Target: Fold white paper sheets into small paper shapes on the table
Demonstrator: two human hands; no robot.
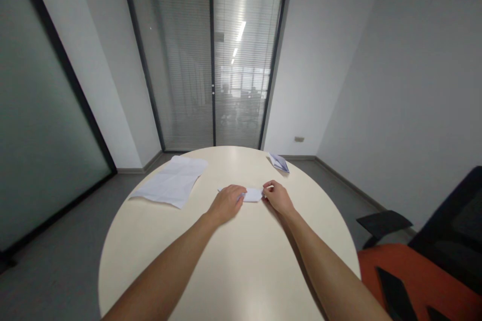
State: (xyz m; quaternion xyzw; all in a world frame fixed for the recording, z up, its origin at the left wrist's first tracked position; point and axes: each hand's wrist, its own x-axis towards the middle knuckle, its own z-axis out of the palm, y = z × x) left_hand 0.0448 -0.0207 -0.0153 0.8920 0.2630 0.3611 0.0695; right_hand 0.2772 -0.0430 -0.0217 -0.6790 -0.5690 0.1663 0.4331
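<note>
A small piece of folded white paper (253,194) lies on the round cream table (241,261), between my two hands. My left hand (227,203) rests over its left part, fingers bent and pressed on the paper, covering much of it. At the right end, my right hand (276,196) pinches the paper's edge between thumb and fingers. The exact fold under my left hand is hidden.
A large creased white sheet (171,180) lies at the table's left. Near the far right edge sits a folded paper piece (279,162) with bluish sides. An orange-seated chair (399,271) stands at the right; glass doors (211,65) with blinds are behind.
</note>
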